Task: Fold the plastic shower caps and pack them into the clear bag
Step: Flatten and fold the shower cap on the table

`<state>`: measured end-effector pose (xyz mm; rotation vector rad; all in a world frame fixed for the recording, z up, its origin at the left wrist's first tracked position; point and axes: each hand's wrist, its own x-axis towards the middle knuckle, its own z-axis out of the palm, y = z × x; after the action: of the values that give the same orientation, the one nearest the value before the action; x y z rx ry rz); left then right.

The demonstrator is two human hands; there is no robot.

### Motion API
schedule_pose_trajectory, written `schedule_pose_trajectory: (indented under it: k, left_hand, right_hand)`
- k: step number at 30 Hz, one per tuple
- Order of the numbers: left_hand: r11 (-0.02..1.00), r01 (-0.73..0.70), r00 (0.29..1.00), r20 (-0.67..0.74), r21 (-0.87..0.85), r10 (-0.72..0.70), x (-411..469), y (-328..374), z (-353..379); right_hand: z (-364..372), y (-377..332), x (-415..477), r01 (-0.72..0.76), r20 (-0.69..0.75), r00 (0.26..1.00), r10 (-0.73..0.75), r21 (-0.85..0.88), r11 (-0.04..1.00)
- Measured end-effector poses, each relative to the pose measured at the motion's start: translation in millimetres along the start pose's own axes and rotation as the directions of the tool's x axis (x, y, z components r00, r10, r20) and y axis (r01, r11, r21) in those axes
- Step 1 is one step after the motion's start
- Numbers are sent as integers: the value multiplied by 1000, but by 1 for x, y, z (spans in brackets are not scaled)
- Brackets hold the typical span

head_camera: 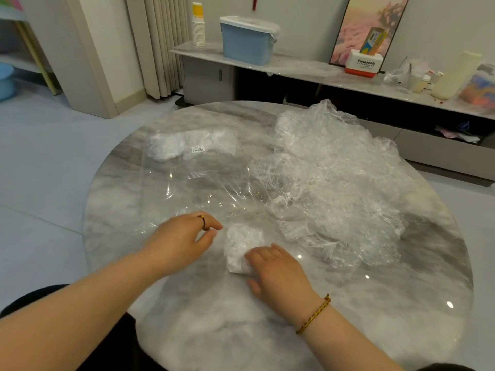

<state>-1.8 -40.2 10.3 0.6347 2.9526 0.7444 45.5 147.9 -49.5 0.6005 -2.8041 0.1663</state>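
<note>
Step in hand, by my reading: one cap folded, about to go into the bag.

- Folded cap (241, 242): a compact white wad on the desk (267, 330), centre of frame, between the two hands. Its long axis runs roughly near to far.
- Right hand (278, 269): grip open, fingers laid fairly flat on the lower right end of the wad, pressing it down. Nothing is enclosed.
- Left hand (182, 236): just left of the wad, not touching it. Thumb and forefinger are drawn close together at the near edge of the clear bag (198, 180). Cannot tell whether any film is pinched between them.
- The bag lies flat and runs from the left hand towards the upper left. Packed caps (174, 147) sit bunched at its far end.
- Loose unfolded caps (334, 183): a large heap at right of frame, its near fringe close to the wad.

Key relation: the bag's near edge lies up and left of the wad, next to the left hand. The right hand already has the wad, so the likely move is a short slide up-left.

Room: bare desk below both hands; the heap crowds the right side.
</note>
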Motion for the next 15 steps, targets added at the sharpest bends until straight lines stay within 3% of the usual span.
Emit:
schedule_pose_trajectory:
  k: [3,8,11,15]
  left_hand:
    - [997,78,983,-168,22,-73,-1,-19,-27]
    - [976,218,952,-225,14,-210,5,-60,-36]
    - [955,279,953,-149,96,-263,11,-70,-33]
    - [923,313,949,-29,225,-314,17,-75,-27]
  right_hand:
    - [2,-2,14,-23,32,999,25,-70,997]
    - [3,1,23,-67,27,997,73,-160,985]
    - [-6,3,22,-104,-13,995,104,-28,994]
    - [-24,2,26,-278,-129,942,311,222,935]
